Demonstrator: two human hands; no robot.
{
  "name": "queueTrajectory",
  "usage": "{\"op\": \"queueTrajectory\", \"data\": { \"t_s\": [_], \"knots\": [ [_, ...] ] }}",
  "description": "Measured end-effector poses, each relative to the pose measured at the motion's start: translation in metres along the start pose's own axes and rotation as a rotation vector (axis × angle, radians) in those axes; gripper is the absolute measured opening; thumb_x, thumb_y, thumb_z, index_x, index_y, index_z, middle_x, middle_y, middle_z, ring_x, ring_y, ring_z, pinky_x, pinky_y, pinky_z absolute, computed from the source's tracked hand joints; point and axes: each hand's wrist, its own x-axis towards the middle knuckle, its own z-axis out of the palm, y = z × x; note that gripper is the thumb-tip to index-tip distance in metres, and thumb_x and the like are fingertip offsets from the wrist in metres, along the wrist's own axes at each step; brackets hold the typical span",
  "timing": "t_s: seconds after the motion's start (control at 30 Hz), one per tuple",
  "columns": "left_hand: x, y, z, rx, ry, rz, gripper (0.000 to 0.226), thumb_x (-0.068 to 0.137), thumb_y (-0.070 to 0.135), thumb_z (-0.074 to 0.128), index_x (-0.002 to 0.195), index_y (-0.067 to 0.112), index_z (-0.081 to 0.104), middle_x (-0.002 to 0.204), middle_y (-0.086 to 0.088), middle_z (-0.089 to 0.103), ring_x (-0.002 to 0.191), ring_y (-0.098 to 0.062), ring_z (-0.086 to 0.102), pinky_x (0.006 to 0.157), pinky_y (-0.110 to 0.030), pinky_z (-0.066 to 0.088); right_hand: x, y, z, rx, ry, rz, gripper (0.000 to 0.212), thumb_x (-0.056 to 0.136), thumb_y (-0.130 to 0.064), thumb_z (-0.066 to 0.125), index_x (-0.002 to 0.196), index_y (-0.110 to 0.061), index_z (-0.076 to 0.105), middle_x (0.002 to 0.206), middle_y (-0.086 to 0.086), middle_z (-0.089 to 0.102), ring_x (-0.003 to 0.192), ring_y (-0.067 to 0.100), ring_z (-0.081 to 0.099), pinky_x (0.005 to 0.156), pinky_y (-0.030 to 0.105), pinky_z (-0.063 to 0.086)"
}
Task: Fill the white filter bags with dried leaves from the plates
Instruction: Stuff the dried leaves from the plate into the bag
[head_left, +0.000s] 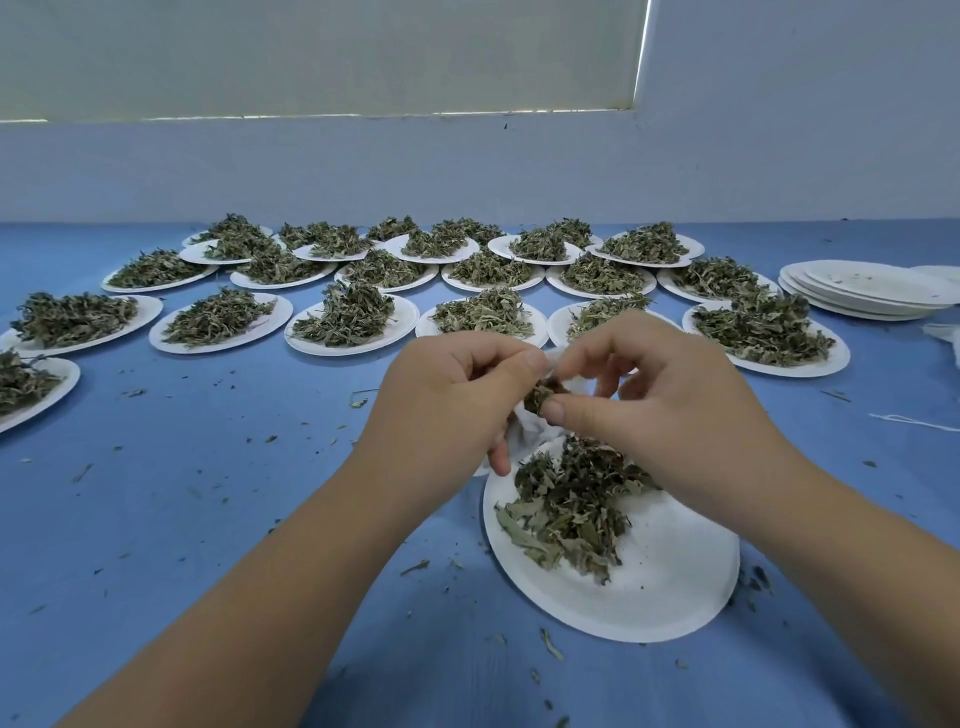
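Mid-frame, the fingers (511, 364) of the left hand (457, 400) curl round a crumpled white filter bag (524, 428), while the right hand (675, 410) pinches a small clump of dried green leaves (540, 396) at its mouth. Just below, a round white paper plate (665, 571) of loose leaves lies on the blue tabletop (208, 493). Leaf-heaped plates (400, 322) stand in rows across the middle of the frame.

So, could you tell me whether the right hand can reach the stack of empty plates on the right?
Probably, once freed: the right hand pinches leaves at the filter bag, and a full plate lies between it and the stack.
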Motion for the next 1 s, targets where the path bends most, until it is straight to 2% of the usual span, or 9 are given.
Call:
{"op": "queueTrajectory", "data": {
  "t_s": [0.13, 0.23, 0.3, 0.43, 0.57, 0.63, 0.77, 0.9, 1.0],
  "knots": [
    [0.001, 0.001, -0.002, -0.026, 0.011, 0.005, 0.017, 0.093, 0.020, 0.061, 0.084, 0.016, 0.074, 0.040, 0.006, 0.050, 0.033, -0.017, 0.048, 0.044, -0.022, 0.043, 0.014, 0.003, -0.008, 0.129, -0.123, 0.253, 0.048, 0.057, -0.042, 0.085, 0.097, -0.031, 0.061, 0.093, -0.006, 0.063, 0.071, 0.006, 0.057, 0.064, 0.025, 0.048],
    [0.002, 0.001, -0.004, -0.038, 0.007, 0.018, 0.017, 0.094, 0.019, 0.061, 0.085, 0.016, 0.075, 0.042, 0.006, 0.052, 0.033, -0.017, 0.047, 0.043, -0.022, 0.042, 0.023, 0.000, -0.010, 0.193, -0.397, 0.334, 0.031, 0.074, -0.036, 0.077, 0.102, -0.028, 0.066, 0.093, -0.001, 0.070, 0.070, 0.009, 0.064, 0.061, 0.025, 0.047],
    [0.002, 0.001, -0.006, -0.031, 0.010, 0.015, 0.018, 0.094, 0.019, 0.061, 0.084, 0.018, 0.076, 0.041, 0.005, 0.050, 0.033, -0.017, 0.045, 0.043, -0.021, 0.040, 0.028, -0.002, -0.008, 0.292, -0.486, 0.362, 0.021, 0.080, -0.026, 0.074, 0.100, -0.020, 0.069, 0.094, 0.007, 0.072, 0.071, 0.015, 0.065, 0.058, 0.023, 0.049],
    [0.003, 0.001, -0.008, -0.022, 0.041, 0.010, 0.019, 0.093, 0.019, 0.062, 0.080, 0.019, 0.077, 0.039, 0.003, 0.047, 0.032, -0.015, 0.041, 0.042, -0.019, 0.036, 0.037, -0.007, -0.001, 0.331, -0.450, 0.391, 0.018, 0.079, -0.013, 0.075, 0.095, -0.008, 0.068, 0.080, 0.009, 0.071, 0.066, 0.018, 0.065, 0.054, 0.023, 0.051],
    [0.003, 0.002, -0.005, 0.011, 0.043, 0.055, 0.016, 0.089, 0.022, 0.066, 0.081, 0.015, 0.077, 0.037, 0.007, 0.047, 0.032, -0.008, 0.038, 0.042, -0.015, 0.033, 0.042, -0.013, 0.013, -0.003, -0.323, 0.306, 0.009, 0.075, -0.014, 0.071, 0.082, -0.010, 0.066, 0.059, 0.004, 0.067, 0.053, 0.016, 0.064, 0.049, 0.027, 0.050],
    [0.002, 0.002, -0.002, 0.064, 0.053, 0.083, 0.016, 0.088, 0.023, 0.067, 0.081, 0.013, 0.077, 0.038, 0.011, 0.049, 0.035, 0.000, 0.040, 0.044, -0.014, 0.034, 0.044, -0.016, 0.020, -0.143, -0.271, 0.289, 0.005, 0.074, -0.014, 0.068, 0.074, -0.015, 0.063, 0.050, -0.002, 0.063, 0.046, 0.011, 0.063, 0.044, 0.023, 0.046],
    [0.004, 0.002, -0.003, 0.168, 0.118, 0.082, 0.015, 0.091, 0.021, 0.066, 0.082, 0.016, 0.077, 0.039, 0.017, 0.050, 0.038, 0.002, 0.044, 0.047, -0.012, 0.033, 0.044, -0.014, 0.014, -0.039, -0.351, 0.260, 0.007, 0.080, -0.018, 0.067, 0.084, -0.012, 0.067, 0.064, 0.000, 0.069, 0.058, 0.011, 0.067, 0.051, 0.022, 0.049],
    [0.006, 0.003, -0.010, 0.149, 0.165, 0.082, 0.020, 0.092, 0.018, 0.062, 0.079, 0.023, 0.077, 0.042, -0.004, 0.047, 0.040, -0.013, 0.040, 0.046, -0.024, 0.033, 0.042, -0.013, -0.004, 0.231, -0.531, 0.316, 0.013, 0.092, -0.019, 0.062, 0.102, -0.015, 0.070, 0.090, 0.003, 0.074, 0.079, 0.018, 0.071, 0.066, 0.023, 0.056],
    [0.006, 0.002, -0.009, 0.110, 0.157, 0.083, 0.020, 0.092, 0.017, 0.062, 0.078, 0.018, 0.076, 0.040, -0.001, 0.047, 0.035, -0.013, 0.040, 0.042, -0.020, 0.033, 0.043, -0.014, -0.001, 0.142, -0.460, 0.270, 0.008, 0.088, -0.015, 0.067, 0.095, -0.012, 0.071, 0.075, 0.000, 0.072, 0.065, 0.012, 0.068, 0.060, 0.021, 0.055]
  ]
}}
